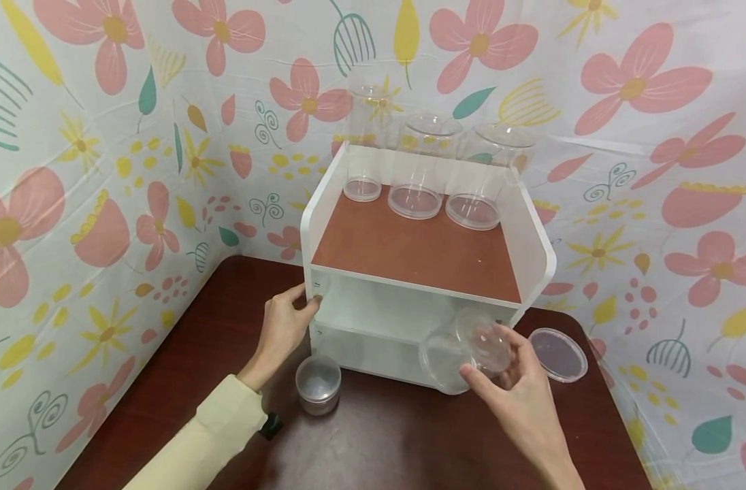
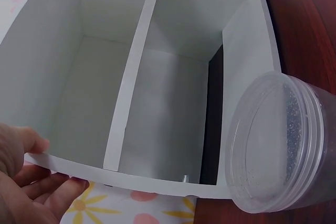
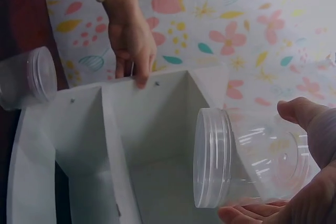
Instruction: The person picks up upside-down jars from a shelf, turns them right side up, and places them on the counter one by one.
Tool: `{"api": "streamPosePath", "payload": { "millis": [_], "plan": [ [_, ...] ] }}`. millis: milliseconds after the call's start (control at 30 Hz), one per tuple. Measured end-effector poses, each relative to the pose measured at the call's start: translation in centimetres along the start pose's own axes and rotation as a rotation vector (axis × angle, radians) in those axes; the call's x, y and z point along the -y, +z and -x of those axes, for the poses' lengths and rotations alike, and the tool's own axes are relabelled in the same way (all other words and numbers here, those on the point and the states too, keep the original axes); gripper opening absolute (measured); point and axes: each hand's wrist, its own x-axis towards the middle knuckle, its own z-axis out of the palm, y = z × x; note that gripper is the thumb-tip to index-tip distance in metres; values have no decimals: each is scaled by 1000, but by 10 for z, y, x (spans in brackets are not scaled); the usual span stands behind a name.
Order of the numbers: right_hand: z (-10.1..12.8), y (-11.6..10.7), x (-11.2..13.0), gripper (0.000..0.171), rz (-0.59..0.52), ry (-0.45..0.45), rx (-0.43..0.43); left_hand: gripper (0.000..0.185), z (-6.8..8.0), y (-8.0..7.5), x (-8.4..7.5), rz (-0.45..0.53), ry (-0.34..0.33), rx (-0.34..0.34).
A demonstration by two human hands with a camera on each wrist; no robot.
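Observation:
My left hand [image 1: 284, 327] grips the front edge of the left side panel of a white shelf unit [image 1: 373, 333]; in the left wrist view the thumb [image 2: 34, 141] is inside and the fingers are outside. My right hand [image 1: 523, 388] holds a clear plastic jar [image 1: 459, 354] tilted on its side before the shelf's right half. In the right wrist view, the ridged end of this jar [image 3: 212, 158] points toward the shelf, with thumb and fingers around the other end. A second clear jar [image 1: 318, 384] stands on the table by the shelf's front left corner.
Three clear jars, a narrow one [image 1: 363, 189], a middle one [image 1: 415, 202] and a right one [image 1: 473, 211], stand along the back of the brown top. A round clear lid-like disc [image 1: 558, 354] lies right of the shelf on the dark table [image 1: 373, 442]. Flowered cloth [image 1: 630, 204] hangs behind.

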Motion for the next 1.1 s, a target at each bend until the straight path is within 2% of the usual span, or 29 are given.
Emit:
{"api": "streamPosePath", "payload": {
  "millis": [367, 767, 867, 967, 1100],
  "plan": [
    [3, 11, -15, 72, -10, 86, 42, 36, -1, -3, -1, 31, -21, 31],
    [3, 24, -32, 75, -34, 132, 77, 41, 3, -5, 2, 98, -3, 68],
    [4, 26, -34, 76, -40, 147, 82, 45, 8, -5, 1, 114, -7, 33],
    [4, 28, -36, 76, -41, 159, 86, 46, 17, -5, 0, 123, 8, -33],
    [5, 30, -39, 79, -40, 177, 90, 38, 32, -6, -2, 140, 88, -108]
  ]
}}
